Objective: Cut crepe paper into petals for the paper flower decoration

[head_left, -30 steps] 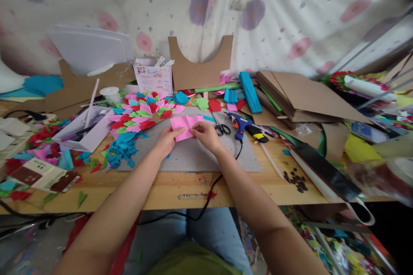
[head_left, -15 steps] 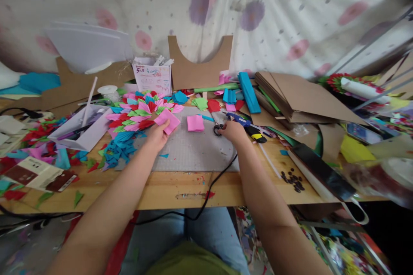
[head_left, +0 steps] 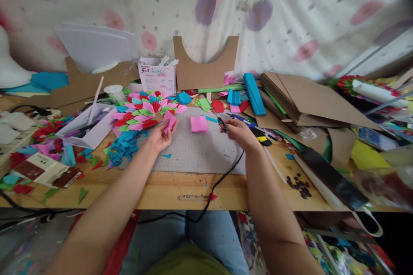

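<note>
A pink square of crepe paper is pinched in my left hand, above the left part of the grey cutting mat. My right hand grips a pair of scissors by the dark handles, the blades pointing up and away to the left. Between the hands, a flat stack of pink paper squares lies on the mat. Beyond my left hand spreads a cluster of pleated paper petals in pink, red, green and blue. Close to my right hand lie a blue glue gun and a yellow-black cutter.
A white tray with pens stands at left, beside paper scraps. At right are stacked cardboard sheets, a long black box and dark round pieces. A black cable crosses the table's front edge.
My right hand has lifted the scissors off the mat. The paper in my left hand has turned to a steeper angle. The whole view has shifted slightly.
</note>
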### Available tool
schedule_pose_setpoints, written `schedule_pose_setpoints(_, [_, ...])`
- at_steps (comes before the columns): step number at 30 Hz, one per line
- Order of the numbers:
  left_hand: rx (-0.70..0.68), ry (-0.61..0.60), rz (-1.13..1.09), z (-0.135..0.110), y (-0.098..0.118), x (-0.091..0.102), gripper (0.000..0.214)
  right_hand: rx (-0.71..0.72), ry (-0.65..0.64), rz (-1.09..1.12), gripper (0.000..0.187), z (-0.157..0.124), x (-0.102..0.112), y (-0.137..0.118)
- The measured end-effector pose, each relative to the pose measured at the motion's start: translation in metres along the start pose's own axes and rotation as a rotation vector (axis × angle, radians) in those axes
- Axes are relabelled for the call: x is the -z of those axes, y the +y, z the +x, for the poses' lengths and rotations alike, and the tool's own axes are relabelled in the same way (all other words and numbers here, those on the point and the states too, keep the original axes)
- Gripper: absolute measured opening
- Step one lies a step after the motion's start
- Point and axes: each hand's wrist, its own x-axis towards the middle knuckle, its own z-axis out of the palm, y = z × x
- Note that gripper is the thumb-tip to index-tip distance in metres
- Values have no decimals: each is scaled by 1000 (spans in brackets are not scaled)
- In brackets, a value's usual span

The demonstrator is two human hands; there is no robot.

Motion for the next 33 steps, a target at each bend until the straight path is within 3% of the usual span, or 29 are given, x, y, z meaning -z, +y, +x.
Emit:
schedule_pose_setpoints(3, [0,18,-16,0,-1,-1,20,99,-140,203,31,0,-25,-3])
schedule_pose_setpoints(8, [-26,43,-18,0,0,0,21,106,-360,176,41,-4,-55,-5])
schedule_pose_setpoints(14, [-14,62,-48,-1,0,-2,25,114,-671,191,68,-7,-59,0])
schedule_pose_setpoints(24, [-61,96,-8,-2,-3,-5,25,39,-1128,283,88,-4,-66,9])
schedule_pose_setpoints(28, [-79,80,-27,-3,-5,-7,24,35,-1205,312,94,-1,-72,11])
schedule_pose_setpoints(33, [-96,73,27,-2,-8,-8,21,-14,-1161,313,96,1,-77,12])
